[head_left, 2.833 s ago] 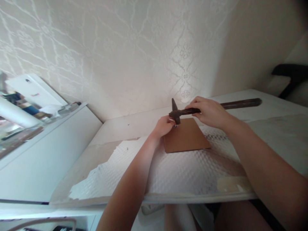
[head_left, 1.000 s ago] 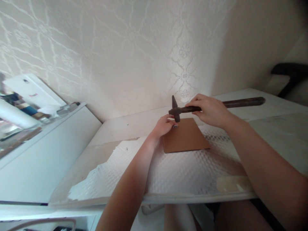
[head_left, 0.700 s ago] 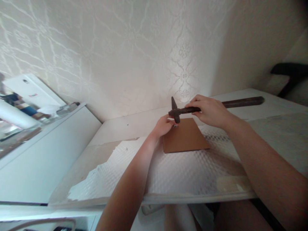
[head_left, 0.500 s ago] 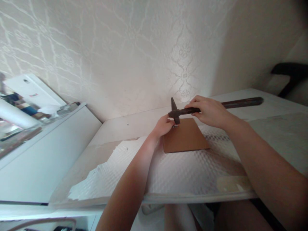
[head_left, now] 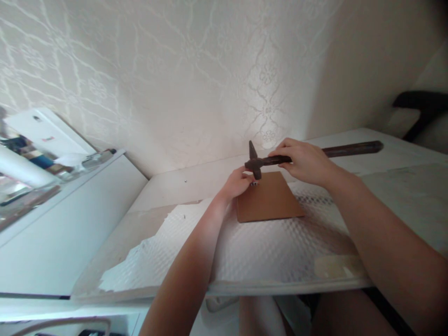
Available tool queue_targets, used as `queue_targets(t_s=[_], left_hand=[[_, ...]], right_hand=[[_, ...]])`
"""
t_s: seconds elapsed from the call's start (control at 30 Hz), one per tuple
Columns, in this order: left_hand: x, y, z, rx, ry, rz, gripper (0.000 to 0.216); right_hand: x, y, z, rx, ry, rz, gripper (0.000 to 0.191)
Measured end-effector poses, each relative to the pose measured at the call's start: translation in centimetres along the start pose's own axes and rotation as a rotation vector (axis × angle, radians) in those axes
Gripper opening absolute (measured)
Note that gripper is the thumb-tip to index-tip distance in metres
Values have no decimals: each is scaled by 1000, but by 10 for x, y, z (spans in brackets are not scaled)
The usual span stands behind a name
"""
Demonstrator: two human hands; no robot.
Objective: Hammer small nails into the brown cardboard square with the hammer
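The right hand (head_left: pixel 303 161) is closed around the hammer (head_left: pixel 276 160), gripping it well up the handle, near the head, so that a long stretch of handle sticks out to the right behind it. Such a choked-up grip probably trades swing for control, which suits short, careful taps. The hammer head has its tapered end pointing up toward the wall (head_left: pixel 196 93) and its blunt end down, over the far left part of the brown board (head_left: pixel 269 200); that way the flat face is presented to the work. Whether it touches anything there cannot be told.

The left hand (head_left: pixel 237 183) lies at the board's far left corner, fingers bent just beside a little group of shiny metal pieces (head_left: pixel 254 184). It seems to be there to steady a piece or the board, but the fingertips are partly hidden, so I cannot tell whether they pinch anything.

The board lies flat on the white dimpled sheet (head_left: pixel 259 252), which likely spares the table (head_left: pixel 164 189) from marks. It sits between the two forearms, within easy reach of both hands. One small bit (head_left: pixel 184 216) lies on the sheet to the left, and a shiny speck (head_left: pixel 185 180) lies farther off, both apart from the board.
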State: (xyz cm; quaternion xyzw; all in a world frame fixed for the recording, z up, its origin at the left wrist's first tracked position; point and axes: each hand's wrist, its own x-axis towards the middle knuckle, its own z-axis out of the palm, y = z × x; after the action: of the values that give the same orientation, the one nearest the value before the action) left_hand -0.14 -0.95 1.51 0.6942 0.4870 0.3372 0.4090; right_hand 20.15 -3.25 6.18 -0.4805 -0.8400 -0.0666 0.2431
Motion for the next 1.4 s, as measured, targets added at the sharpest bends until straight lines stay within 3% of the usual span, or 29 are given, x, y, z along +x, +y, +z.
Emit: queue_targets(t_s=[0.47,0.7,0.77,0.9,1.07,1.27,1.4], left_hand=[[-9,10,-8,-103,-203,-11,50],[-8,7,-11,-64,-257,28,76],[-6,4,-11,-44,-259,41,72],[-3,1,-12,29,-320,69,44],[-5,1,-11,-35,-230,44,69],[-5,2,-11,10,-278,47,44],[-6,2,-11,-35,-234,28,62]], right_hand=[[1,1,1,-20,-37,23,33],[0,1,2,-27,-7,19,32],[0,1,3,-30,0,15,32],[0,1,4,-25,-34,-20,32],[0,1,1,-7,9,-2,33],[1,-1,1,-6,-40,-11,33],[0,-2,-1,-7,10,14,33]])
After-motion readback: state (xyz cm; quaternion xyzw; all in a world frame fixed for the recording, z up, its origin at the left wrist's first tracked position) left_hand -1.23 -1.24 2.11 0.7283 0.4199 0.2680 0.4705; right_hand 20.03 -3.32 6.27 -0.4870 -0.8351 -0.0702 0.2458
